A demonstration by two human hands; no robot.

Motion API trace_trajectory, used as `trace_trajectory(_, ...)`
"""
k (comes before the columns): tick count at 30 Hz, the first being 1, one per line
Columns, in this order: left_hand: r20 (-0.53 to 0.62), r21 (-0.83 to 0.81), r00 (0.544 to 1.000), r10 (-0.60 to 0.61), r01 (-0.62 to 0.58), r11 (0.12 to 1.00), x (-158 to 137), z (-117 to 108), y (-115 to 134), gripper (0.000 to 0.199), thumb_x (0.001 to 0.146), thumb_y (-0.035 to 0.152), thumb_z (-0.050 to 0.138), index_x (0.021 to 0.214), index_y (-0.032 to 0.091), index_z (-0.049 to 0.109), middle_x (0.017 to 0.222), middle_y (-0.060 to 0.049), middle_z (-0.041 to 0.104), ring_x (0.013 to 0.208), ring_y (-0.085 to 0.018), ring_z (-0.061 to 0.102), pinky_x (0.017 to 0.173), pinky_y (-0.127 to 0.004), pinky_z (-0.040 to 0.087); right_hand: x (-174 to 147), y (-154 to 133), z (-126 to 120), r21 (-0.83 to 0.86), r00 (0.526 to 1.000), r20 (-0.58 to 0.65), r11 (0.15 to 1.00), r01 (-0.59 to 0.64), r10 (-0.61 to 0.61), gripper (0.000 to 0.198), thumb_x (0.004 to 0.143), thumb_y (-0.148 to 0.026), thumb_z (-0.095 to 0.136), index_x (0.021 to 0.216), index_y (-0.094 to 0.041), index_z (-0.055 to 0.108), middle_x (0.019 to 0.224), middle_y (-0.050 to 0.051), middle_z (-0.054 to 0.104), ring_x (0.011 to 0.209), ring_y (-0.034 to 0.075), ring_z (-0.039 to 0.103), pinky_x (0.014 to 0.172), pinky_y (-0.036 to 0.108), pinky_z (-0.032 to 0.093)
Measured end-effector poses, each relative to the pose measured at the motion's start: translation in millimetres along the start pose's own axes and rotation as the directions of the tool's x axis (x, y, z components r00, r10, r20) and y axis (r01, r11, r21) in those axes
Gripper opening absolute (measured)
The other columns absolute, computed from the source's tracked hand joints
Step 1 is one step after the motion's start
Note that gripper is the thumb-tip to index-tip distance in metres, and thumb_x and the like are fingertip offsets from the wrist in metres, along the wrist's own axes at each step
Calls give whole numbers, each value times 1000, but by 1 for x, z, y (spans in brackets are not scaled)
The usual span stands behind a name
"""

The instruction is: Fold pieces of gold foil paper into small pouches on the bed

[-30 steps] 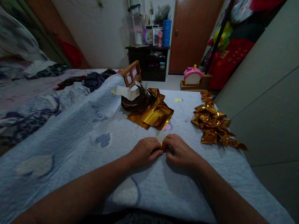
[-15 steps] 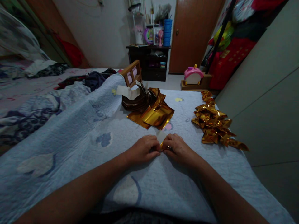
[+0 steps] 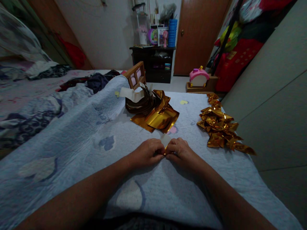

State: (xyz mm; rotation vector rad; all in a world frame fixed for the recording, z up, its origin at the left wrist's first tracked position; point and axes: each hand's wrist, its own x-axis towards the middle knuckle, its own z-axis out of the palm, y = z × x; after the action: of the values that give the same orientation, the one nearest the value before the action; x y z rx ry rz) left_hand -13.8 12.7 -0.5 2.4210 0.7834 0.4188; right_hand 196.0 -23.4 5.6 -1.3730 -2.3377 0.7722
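Note:
Between my two hands lies a sheet of gold foil paper (image 3: 165, 139), its pale back facing up and a thin gold strip showing at the near edge. My left hand (image 3: 149, 152) pinches that edge from the left, thumb below the fingers. From the right, my right hand (image 3: 180, 151) pinches the same edge, its fingertips close to the left ones. Much of the sheet is hidden under the fingers. Just beyond my hands rests a stack of gold foil sheets (image 3: 161, 118), some fanned and curled. To the right sits a pile of folded gold foil pieces (image 3: 217, 126).
Everything lies on a light blue quilt (image 3: 110, 188) with heart patterns. It rises in a ridge on the left, beside heaped bedding (image 3: 48, 111). A wooden frame (image 3: 136, 75) stands behind the stack. A pale cabinet (image 3: 275, 127) borders the right side.
My right fingers have shifted slightly left along the edge of the sheet, closer to the left hand. The left hand, the stack and the folded pile stay as they were.

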Motion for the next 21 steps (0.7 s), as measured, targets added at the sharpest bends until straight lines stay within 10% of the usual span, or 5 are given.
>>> trace_trajectory(21, 4, -12, 1000, 19, -19, 1000, -1, -3, -10, 5, 85, 15, 61, 84, 17, 65, 84, -2, 66, 82, -16, 60, 78, -28, 45, 0, -3, -1, 44, 998, -58, 999, 14, -11, 14, 90, -11, 65, 84, -22, 72, 95, 3, 70, 92, 20, 56, 82, 35, 33)
